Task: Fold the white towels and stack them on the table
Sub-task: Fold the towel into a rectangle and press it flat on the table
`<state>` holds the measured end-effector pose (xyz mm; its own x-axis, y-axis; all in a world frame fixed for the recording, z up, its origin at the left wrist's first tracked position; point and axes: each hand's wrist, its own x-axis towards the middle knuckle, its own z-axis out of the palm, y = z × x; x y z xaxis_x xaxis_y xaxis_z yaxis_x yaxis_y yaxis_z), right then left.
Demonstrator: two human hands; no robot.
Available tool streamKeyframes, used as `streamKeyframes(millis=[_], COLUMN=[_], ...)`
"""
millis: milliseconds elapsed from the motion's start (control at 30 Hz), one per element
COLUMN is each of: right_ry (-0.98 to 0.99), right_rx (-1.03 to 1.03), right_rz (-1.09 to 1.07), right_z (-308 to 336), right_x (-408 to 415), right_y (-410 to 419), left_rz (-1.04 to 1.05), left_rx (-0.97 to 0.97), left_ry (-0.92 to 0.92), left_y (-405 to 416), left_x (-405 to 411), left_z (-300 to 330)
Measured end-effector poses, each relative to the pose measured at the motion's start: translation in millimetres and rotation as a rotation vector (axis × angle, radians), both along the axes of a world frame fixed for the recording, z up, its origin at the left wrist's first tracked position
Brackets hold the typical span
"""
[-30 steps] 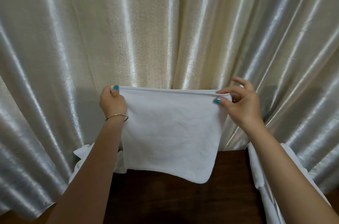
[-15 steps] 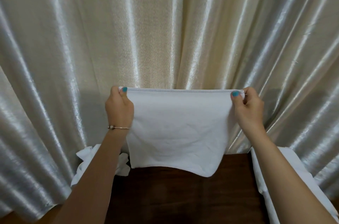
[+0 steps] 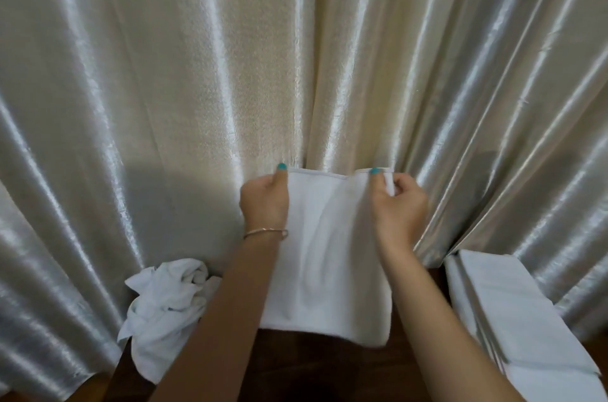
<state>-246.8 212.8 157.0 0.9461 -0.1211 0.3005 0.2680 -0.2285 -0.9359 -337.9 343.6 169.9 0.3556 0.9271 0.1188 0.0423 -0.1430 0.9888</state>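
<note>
I hold a white towel [image 3: 325,256] up in the air over the dark wooden table [image 3: 316,365]. My left hand [image 3: 265,202] pinches its top left corner and my right hand [image 3: 399,204] pinches the top right. The hands are close together, so the towel hangs narrow with a soft crease down the middle. A crumpled heap of white towels [image 3: 164,306] lies on the table at the left. A stack of folded white towels [image 3: 519,316] sits at the right edge.
A shiny cream curtain [image 3: 296,56] hangs right behind the table and fills the whole background. Its folds reach down to the table's far edge and sides.
My two hands have come much closer together, bringing the towel's top corners toward each other. The towel now hangs about half as wide.
</note>
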Motion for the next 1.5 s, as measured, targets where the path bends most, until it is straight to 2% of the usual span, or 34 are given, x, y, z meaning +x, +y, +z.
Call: streamKeyframes(millis=[67, 133, 300, 433, 500, 600, 767, 1000, 1167, 1267, 1333, 1500], right_ry=[-0.026, -0.088, -0.121, -0.059, -0.071, -0.186, -0.357, -0.686, -0.676, -0.668, -0.635, -0.57], right_rx=[0.139, 0.194, 0.194, 0.083, 0.041, -0.016, 0.02, -0.144, -0.151, -0.168, -0.196, -0.224], right_rz=[0.094, 0.14, 0.286, 0.524, 0.526, 0.407, 0.102, 0.169, 0.227, 0.316, 0.453, 0.766], right_z=[-0.4, 0.0, -7.3, -9.1, -9.8, -15.4, -25.9, -39.1, -41.1, -43.0, -43.8, -38.2], right_x=[-18.9, -32.8, -35.1, -26.5, -22.8, -22.3, -25.0, -24.0, -23.2, -23.9, -25.9, -21.4], right_y=[15.1, 25.9, 36.1, 33.0, 29.8, 26.0, 22.9, 26.6, 27.2, 26.9, 21.8, 6.4], left_rz=[-0.105, -0.187, -0.241, -0.218, -0.266, -0.336, -0.398, -0.429, -0.458, -0.433, -0.429, -0.532], left_rx=[-0.052, -0.096, -0.157, -0.229, -0.355, -0.431, -0.398, -0.337, -0.37, -0.412, -0.417, -0.16], left_ry=[-0.12, -0.227, -0.324, -0.329, -0.361, -0.361, -0.315, -0.272, -0.258, -0.24, -0.245, -0.165], left_y=[-25.9, -43.3, -52.7, -37.8, -34.1, -38.1, -38.7, -36.1, -33.3, -30.2, -26.6, -18.4], left_x=[8.3, 13.1, 19.4, 21.1, 21.5, 20.9, 21.7, 20.9, 19.8, 19.0, 17.5, 10.5], left_z=[-4.8, -11.8, -21.7, -27.2, -27.4, -25.9, -22.1, -20.3, -18.1, -16.3, -16.7, -18.0])
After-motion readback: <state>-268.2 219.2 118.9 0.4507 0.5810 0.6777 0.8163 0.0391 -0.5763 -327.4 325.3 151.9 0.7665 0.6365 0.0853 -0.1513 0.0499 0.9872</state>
